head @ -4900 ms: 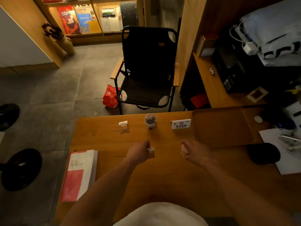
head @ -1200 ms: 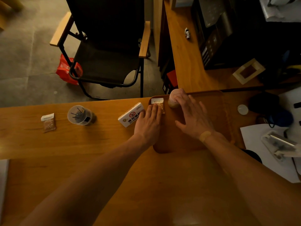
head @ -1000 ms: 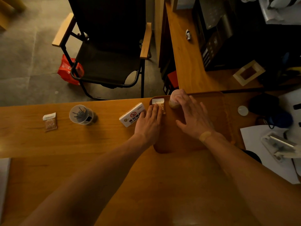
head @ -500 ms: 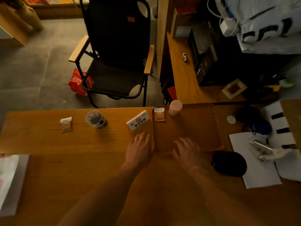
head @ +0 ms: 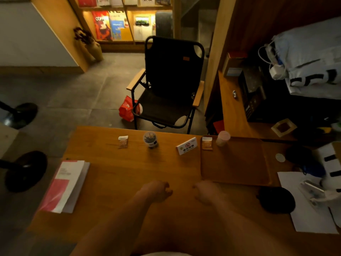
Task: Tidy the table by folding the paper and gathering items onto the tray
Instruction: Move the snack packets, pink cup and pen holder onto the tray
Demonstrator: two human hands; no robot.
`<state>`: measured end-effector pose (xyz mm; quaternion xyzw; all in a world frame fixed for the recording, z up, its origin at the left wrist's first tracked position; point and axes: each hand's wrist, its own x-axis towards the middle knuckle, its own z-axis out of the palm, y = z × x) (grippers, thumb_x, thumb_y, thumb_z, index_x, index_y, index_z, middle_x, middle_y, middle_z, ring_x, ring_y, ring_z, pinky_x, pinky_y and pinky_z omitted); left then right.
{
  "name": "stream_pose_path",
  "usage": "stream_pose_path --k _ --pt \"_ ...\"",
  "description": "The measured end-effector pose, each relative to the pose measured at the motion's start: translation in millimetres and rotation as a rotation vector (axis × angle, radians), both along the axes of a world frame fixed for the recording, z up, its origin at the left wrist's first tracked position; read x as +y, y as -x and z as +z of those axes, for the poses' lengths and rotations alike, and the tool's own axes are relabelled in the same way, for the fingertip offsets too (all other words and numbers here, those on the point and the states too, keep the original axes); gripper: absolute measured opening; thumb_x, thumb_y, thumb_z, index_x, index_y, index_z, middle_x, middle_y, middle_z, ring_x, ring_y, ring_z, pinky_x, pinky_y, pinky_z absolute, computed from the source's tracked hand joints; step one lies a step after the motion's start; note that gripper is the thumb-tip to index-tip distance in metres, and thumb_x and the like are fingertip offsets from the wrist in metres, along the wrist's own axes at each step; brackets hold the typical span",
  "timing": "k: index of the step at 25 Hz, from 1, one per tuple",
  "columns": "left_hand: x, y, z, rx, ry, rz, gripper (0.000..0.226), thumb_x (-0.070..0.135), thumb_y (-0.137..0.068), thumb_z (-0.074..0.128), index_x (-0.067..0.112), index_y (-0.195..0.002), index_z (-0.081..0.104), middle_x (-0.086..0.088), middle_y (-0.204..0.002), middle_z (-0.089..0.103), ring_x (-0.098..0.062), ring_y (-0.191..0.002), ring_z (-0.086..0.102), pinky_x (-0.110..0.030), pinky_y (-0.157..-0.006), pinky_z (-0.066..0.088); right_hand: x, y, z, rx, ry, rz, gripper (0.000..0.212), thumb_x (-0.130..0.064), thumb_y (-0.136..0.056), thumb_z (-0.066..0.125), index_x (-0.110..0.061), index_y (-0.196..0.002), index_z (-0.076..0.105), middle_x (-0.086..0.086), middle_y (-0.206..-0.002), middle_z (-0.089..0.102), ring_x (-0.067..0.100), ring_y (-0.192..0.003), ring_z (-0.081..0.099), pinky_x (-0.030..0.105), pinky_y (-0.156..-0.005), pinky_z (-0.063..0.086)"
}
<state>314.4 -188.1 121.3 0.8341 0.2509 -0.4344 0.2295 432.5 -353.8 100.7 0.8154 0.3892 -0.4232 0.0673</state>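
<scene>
We rest both hands low over the brown wooden table (head: 118, 174), near its front edge and just short of the tray. Our left hand (head: 155, 191) hangs with its fingers loosely curled inward and nothing in them; our right hand (head: 205, 192) is curled the same way, also empty, though motion blur softens both. The rectangular brown wooden tray (head: 238, 163) lies ahead and to the right. In its far left corner lies a small orange sachet with a white top (head: 207, 143), and just beside that stands a pale pink cylindrical cup (head: 222, 138). Off the tray, touching or nearly touching its left rim, a white no-smoking sign card (head: 186, 146) stands tilted. Further left on the table stands a clear plastic cup of dark sticks (head: 150, 139), and beyond it a second small orange sachet (head: 123, 141). A thick red-and-white booklet (head: 64, 185) lies near the table's left edge, well apart from the tray.
</scene>
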Motion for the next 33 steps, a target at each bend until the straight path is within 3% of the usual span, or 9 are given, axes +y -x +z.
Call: stream_pose_path --k 4,15,24,26,30,33 --pt "42 22 7 0.077 0.047 -0.018 0.053 0.048 -0.097 0.045 0.023 -0.144 0.04 -0.008 -0.146 0.044 -0.028 -0.124 0.049 -0.04 -0.1 0.044 33 15 9 0.063 0.04 0.079 0.047 -0.028 -0.098 0.05 -0.026 -0.145 0.041 0.007 -0.146 0.046 0.026 -0.131 0.045 0.041 -0.104 0.043" --pt "192 68 -8 -0.006 -0.07 -0.149 0.052 0.052 -0.095 0.045 0.025 -0.139 0.044 -0.006 -0.137 0.053 -0.025 -0.117 0.053 -0.038 -0.092 0.048 149 51 6 0.048 0.023 0.006 0.047 -0.025 -0.097 0.053 -0.027 -0.143 0.043 0.006 -0.145 0.046 0.027 -0.127 0.048 0.039 -0.1 0.046" --pt "303 63 -35 -0.188 -0.216 -0.321 0.042 0.049 -0.094 0.049 0.024 -0.128 0.054 -0.005 -0.128 0.057 -0.025 -0.115 0.052 -0.041 -0.093 0.044 231 52 -1 -0.117 -0.08 -0.058 0.032 -0.029 -0.096 0.053 -0.025 -0.128 0.052 0.002 -0.124 0.057 0.019 -0.106 0.055 0.037 -0.09 0.05" --pt "318 53 -41 -0.268 -0.246 -0.33 0.04 0.046 -0.093 0.053 0.025 -0.127 0.054 -0.004 -0.128 0.057 -0.024 -0.116 0.051 -0.041 -0.096 0.042 241 48 0 -0.241 -0.15 -0.072 0.029 -0.031 -0.097 0.052 -0.026 -0.125 0.054 0.002 -0.122 0.06 0.018 -0.103 0.057 0.034 -0.086 0.051" --pt "337 28 -53 -0.403 -0.274 -0.321 0.047 0.042 -0.09 0.061 0.025 -0.132 0.051 -0.005 -0.132 0.056 -0.025 -0.119 0.051 -0.041 -0.098 0.043 257 35 -3 -0.47 -0.311 -0.127 0.03 -0.037 -0.095 0.052 -0.026 -0.124 0.053 0.003 -0.119 0.061 0.02 -0.102 0.058 0.033 -0.08 0.05" --pt "342 10 -69 -0.443 -0.279 -0.326 0.052 0.042 -0.087 0.065 0.025 -0.133 0.05 -0.006 -0.135 0.053 -0.027 -0.124 0.047 -0.043 -0.101 0.041 263 22 -16 -0.51 -0.409 -0.185 0.042 -0.037 -0.089 0.064 -0.026 -0.126 0.051 0.004 -0.124 0.058 0.022 -0.108 0.056 0.033 -0.084 0.049"
